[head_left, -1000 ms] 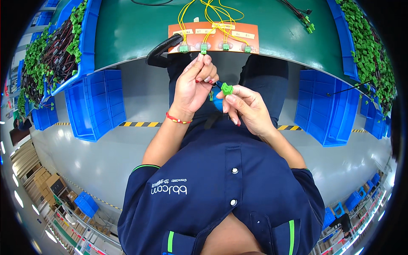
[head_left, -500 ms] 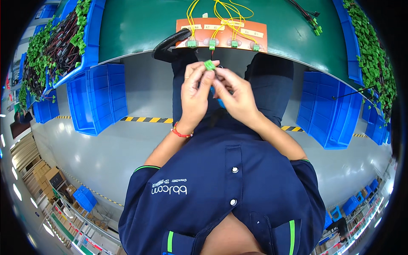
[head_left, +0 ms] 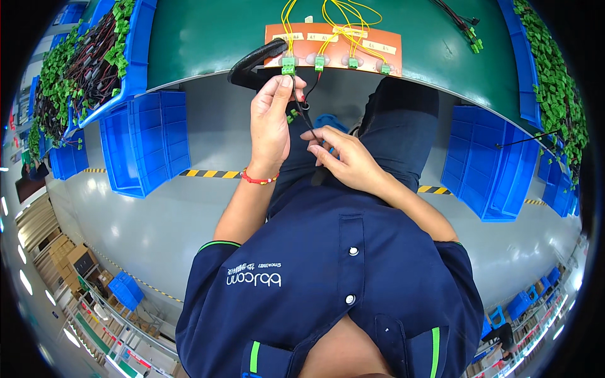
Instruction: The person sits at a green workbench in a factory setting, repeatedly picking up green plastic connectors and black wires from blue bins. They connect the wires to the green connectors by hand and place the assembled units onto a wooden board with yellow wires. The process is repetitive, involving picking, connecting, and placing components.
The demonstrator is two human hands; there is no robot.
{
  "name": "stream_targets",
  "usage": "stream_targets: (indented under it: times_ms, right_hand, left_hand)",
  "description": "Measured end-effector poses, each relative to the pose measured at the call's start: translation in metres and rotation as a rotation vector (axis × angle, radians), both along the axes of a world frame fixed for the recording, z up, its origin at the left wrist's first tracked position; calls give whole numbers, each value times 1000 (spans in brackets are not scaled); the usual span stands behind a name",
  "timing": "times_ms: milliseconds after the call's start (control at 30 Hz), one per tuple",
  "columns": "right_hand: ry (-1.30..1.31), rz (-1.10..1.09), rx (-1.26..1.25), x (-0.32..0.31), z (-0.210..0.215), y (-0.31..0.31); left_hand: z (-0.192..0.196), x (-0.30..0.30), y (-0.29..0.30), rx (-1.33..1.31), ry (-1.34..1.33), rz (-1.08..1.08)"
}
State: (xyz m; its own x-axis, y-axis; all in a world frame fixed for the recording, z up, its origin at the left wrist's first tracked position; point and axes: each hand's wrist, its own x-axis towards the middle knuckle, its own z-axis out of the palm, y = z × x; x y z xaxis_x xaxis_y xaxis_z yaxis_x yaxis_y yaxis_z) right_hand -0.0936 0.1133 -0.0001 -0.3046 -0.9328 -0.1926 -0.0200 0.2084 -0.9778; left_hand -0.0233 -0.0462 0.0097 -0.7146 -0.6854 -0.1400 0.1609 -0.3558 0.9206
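Observation:
My left hand (head_left: 272,116) is closed on a green terminal connector (head_left: 288,70), pinching it against the leftmost green socket on an orange board (head_left: 334,40) at the table's edge. From the connector, thin black wires (head_left: 303,113) hang toward my lap. My right hand (head_left: 346,157) is closed around these wires lower down, its fingertips partly hiding them. A second green connector (head_left: 319,63) with red and black wires sits at the socket just to the right. Further right, two more green sockets (head_left: 353,62) show on the board, with yellow wires (head_left: 346,30) rising from it.
A black curved handle-like part (head_left: 249,65) lies over the board's left edge. Blue bins (head_left: 140,63) heaped with green connectors and wires flank the green table (head_left: 208,38). Blue crates (head_left: 145,145) stand below on both sides. Another wire bundle (head_left: 463,25) lies at the back right.
My hands have parted. The left hand has carried the green connector up and left to the board's leftmost socket. My right hand has moved down onto the wires.

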Motion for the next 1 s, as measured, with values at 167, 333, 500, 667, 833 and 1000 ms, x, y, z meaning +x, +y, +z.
stream_targets:
  times_ms: [167,333,500,667,833,1000]
  right_hand:
    - [-54,45,-21,2,-7,-1]
    - [-645,21,108,-5,-19,-1]
    - [-1119,-136,172,-21,-40,-5]
    - [-1179,-421,41,-32,-80,-1]
    - [-766,-526,-60,-50,-48,20]
    - [-425,-401,-205,-43,-8,21]
  left_hand:
    - [-7,-2,-9,-89,-22,-18]
    - [-17,3,-12,-64,-131,-36]
    - [-31,9,3,-152,-251,-309]
    - [-38,14,21,179,-80,-365]
    - [-24,31,25,266,-112,-407]
    - [-16,36,24,18,-273,-237]
